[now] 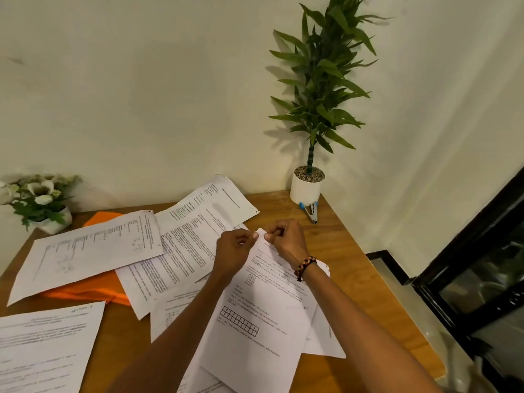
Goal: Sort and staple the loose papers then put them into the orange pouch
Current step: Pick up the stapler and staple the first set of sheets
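Observation:
Printed loose papers (pixel 181 245) lie scattered over the wooden table (pixel 354 268). The orange pouch (pixel 85 292) lies flat at the left, mostly covered by a sheet (pixel 88 253). My left hand (pixel 234 251) and my right hand (pixel 286 242) both pinch the top corner of a set of sheets (pixel 261 316) in front of me, fingertips almost touching. A beaded bracelet is on my right wrist. The stapler (pixel 311 211) lies at the back right, beside the white plant pot, away from both hands.
A tall green plant in a white pot (pixel 306 185) stands in the back right corner. A small flower pot (pixel 42 202) sits at the back left. The table's right edge drops off near a dark glass cabinet (pixel 482 279). Another sheet (pixel 42 347) lies front left.

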